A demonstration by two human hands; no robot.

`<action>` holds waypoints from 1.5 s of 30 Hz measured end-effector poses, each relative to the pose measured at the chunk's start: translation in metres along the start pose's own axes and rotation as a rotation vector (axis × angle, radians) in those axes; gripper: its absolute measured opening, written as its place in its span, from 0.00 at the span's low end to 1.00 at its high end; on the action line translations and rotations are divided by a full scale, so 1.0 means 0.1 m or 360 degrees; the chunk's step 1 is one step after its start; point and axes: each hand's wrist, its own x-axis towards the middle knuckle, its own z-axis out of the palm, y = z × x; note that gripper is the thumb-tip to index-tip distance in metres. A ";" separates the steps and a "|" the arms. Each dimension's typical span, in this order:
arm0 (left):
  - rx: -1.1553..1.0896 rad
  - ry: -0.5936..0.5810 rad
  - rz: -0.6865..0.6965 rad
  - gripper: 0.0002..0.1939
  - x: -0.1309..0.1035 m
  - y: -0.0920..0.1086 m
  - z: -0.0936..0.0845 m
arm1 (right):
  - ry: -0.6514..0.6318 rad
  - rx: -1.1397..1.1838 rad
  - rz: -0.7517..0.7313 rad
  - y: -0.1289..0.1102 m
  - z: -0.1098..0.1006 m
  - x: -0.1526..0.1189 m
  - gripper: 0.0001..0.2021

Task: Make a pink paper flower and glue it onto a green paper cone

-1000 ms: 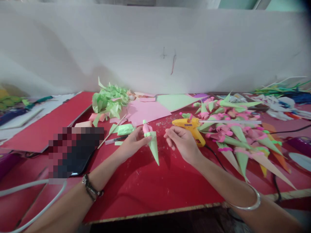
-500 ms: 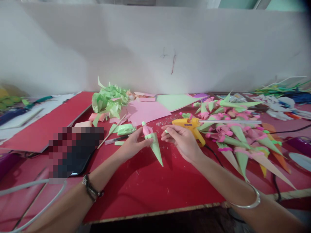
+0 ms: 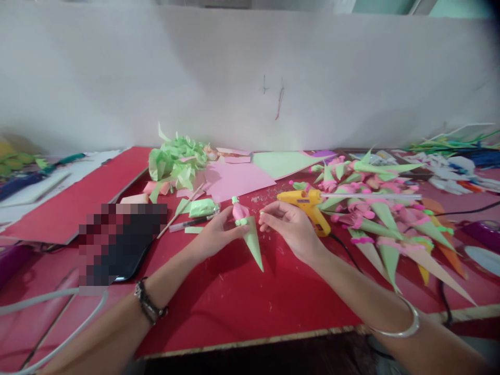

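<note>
A pale green paper cone [image 3: 254,246], tip down, with a pink folded top and small light green balls around its rim, is held between the fingers and thumb of my left hand [image 3: 216,232]. My right hand [image 3: 294,230] is a little to the right, its thumb and forefinger pinched on a small pale ball [image 3: 261,212], apart from the cone. Behind my right hand lies a yellow glue gun [image 3: 300,197] with a clear glue stick out of its back. A light green packet [image 3: 201,208] sits beyond my left hand.
Many finished paper cones [image 3: 385,219] are heaped on the right. Crumpled green paper [image 3: 177,159] and pink sheets [image 3: 238,179] lie at the back. A dark phone [image 3: 128,250], partly blurred out, and a thin wooden stick [image 3: 182,209] lie left. The red table's edge [image 3: 250,341] is nearest me.
My left hand has moved slightly right with the cone. My right fingers have shifted a little left with the small ball, narrowing the gap between the hands.
</note>
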 end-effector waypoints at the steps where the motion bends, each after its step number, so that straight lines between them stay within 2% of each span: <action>1: -0.0006 -0.0007 -0.0001 0.20 0.00 0.00 0.00 | 0.0007 -0.0056 -0.0049 -0.01 0.01 0.00 0.03; 7: -0.0023 -0.0033 -0.0008 0.23 -0.02 -0.01 0.02 | 0.0018 -0.0179 -0.0138 -0.02 0.00 0.00 0.06; 12: -0.0069 -0.0051 0.0014 0.21 -0.01 -0.02 0.02 | 0.0022 -0.0233 -0.0143 -0.03 0.00 -0.02 0.07; 15: -0.0074 -0.0039 0.0018 0.22 -0.01 -0.03 0.02 | 0.0067 -0.0311 -0.0161 -0.04 0.01 -0.02 0.03; 20: -0.0004 -0.0031 0.0052 0.23 0.00 -0.05 0.01 | 0.0053 -0.0201 -0.0152 -0.02 0.02 -0.01 0.07; 23: -0.0054 -0.0053 0.0070 0.23 0.01 -0.06 0.02 | 0.0008 -0.0242 -0.0163 -0.01 0.02 -0.02 0.06; 30: -0.0054 -0.0068 0.0112 0.18 0.00 -0.04 0.03 | -0.0140 -0.0606 -0.0458 0.01 0.02 -0.03 0.03; 38: -0.0108 -0.0113 0.0125 0.18 0.01 -0.07 0.02 | -0.0174 -0.0636 -0.0360 0.00 0.02 -0.03 0.05; 45: 0.0084 -0.0056 0.0163 0.18 0.00 -0.02 0.03 | -0.0154 -0.0440 -0.0207 0.07 0.04 -0.01 0.06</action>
